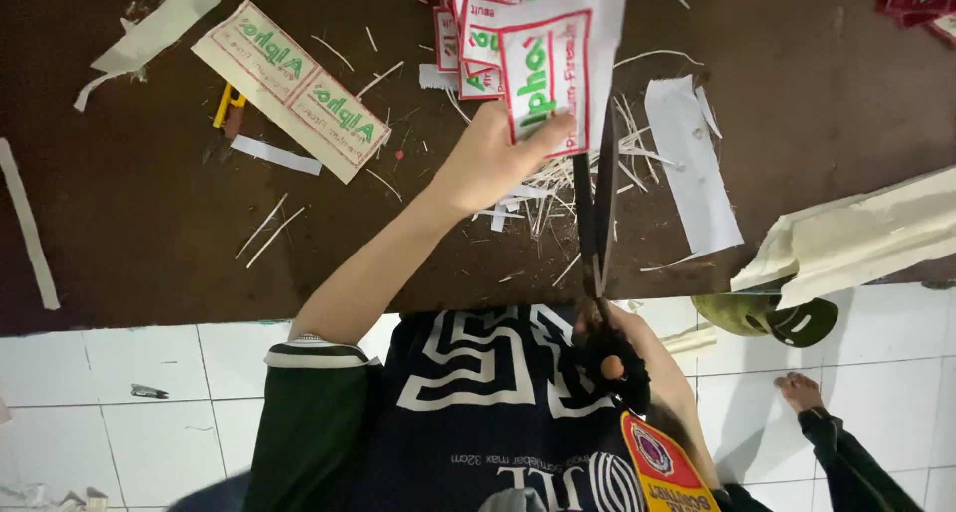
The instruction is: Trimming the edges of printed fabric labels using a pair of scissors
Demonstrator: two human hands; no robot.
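Head view, looking down over a dark brown mat onto white floor tiles. Scissors held with long axis near vertical in the frame, black handles toward the body, blades pointing away and reaching the right edge of a printed label sheet. Sheet white, with a red-bordered panel and green lettering, raised above the mat and tilted, its lower edge nearest the body. Left hand gripping that sheet at its lower left, thumb pressed across the printed face, remaining fingers hidden behind the paper. Right hand closed through the scissor handles; blades nearly together, exact gap not discernible. Pale paper slivers scattered directly beneath the sheet. Strip of two joined labels lying diagonally at upper left, well apart from both hands. Blank white offcut just right of the blades. Stack of cut labels beyond the sheet. Bare mat open to the left of the forearm.
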